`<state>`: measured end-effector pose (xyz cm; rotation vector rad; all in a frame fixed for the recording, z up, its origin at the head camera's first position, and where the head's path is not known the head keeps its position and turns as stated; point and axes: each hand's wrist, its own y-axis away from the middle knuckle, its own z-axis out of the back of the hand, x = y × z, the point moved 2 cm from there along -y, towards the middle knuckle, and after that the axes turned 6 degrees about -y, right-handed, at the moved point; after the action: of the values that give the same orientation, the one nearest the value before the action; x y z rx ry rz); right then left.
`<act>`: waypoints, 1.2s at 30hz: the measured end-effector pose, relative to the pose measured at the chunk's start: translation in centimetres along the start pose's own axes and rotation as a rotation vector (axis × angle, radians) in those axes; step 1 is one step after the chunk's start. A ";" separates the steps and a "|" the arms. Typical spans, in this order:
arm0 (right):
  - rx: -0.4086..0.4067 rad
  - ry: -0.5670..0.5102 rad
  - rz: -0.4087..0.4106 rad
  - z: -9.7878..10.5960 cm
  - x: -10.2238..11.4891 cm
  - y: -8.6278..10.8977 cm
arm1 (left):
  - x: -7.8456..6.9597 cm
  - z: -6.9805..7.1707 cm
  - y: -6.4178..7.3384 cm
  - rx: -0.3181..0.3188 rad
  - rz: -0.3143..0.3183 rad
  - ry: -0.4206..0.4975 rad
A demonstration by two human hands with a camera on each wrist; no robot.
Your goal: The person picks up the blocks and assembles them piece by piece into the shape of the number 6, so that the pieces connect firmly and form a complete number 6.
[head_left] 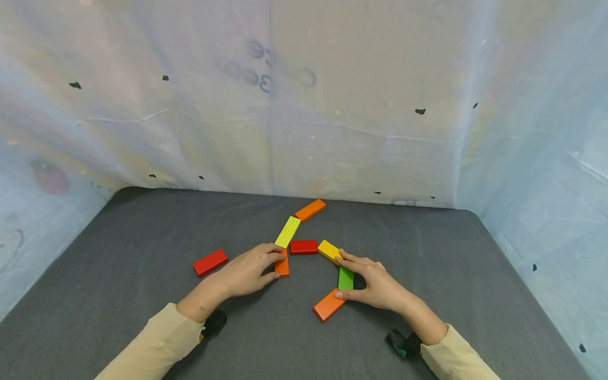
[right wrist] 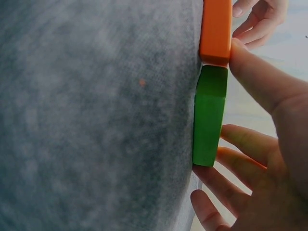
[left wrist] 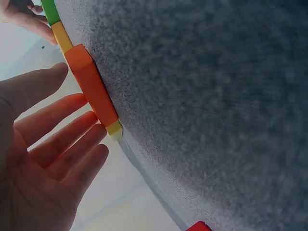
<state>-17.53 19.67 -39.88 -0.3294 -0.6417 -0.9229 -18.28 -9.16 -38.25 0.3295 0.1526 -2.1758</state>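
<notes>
My left hand [head_left: 247, 272] lies over an orange block [head_left: 282, 268], fingertips touching its top and thumb beside its near end. In the left wrist view those fingers [left wrist: 57, 127] are spread and fairly straight. My right hand [head_left: 377, 285] spans a green block [head_left: 345, 278]. Its thumb touches the end of a second orange block [head_left: 326, 306]; its forefinger reaches the corner where a yellow block [head_left: 329, 251] meets the green one. The right wrist view shows the other fingers [right wrist: 245, 163] extended along the green block [right wrist: 209, 118]. A red block [head_left: 304, 247] lies between the two hands.
A yellow-green block [head_left: 287, 232] and another orange block [head_left: 311, 210] continue the line toward the back. Left of the left hand lies a separate red block [head_left: 210, 263]. All rest flat on a grey cloth surface [head_left: 142, 232], with pale sheeting [head_left: 351, 79] hanging around it.
</notes>
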 end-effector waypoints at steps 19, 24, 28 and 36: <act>-0.001 -0.003 0.001 0.0 0.1 0.0 | 2.3 0.7 1.9 -0.038 0.052 -0.017; 0.000 0.000 0.001 0.0 0.0 0.0 | 3.1 0.9 2.8 -0.051 0.074 -0.025; -0.004 -0.003 0.000 0.0 0.1 0.0 | 3.6 1.0 3.4 -0.065 0.089 -0.052; -0.008 -0.002 -0.002 -0.1 0.1 0.0 | 4.7 1.4 4.7 -0.091 0.104 -0.050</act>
<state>-17.46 19.58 -39.87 -0.3373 -0.6407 -0.9268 -17.39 -15.88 -38.25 0.2259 0.2014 -2.0651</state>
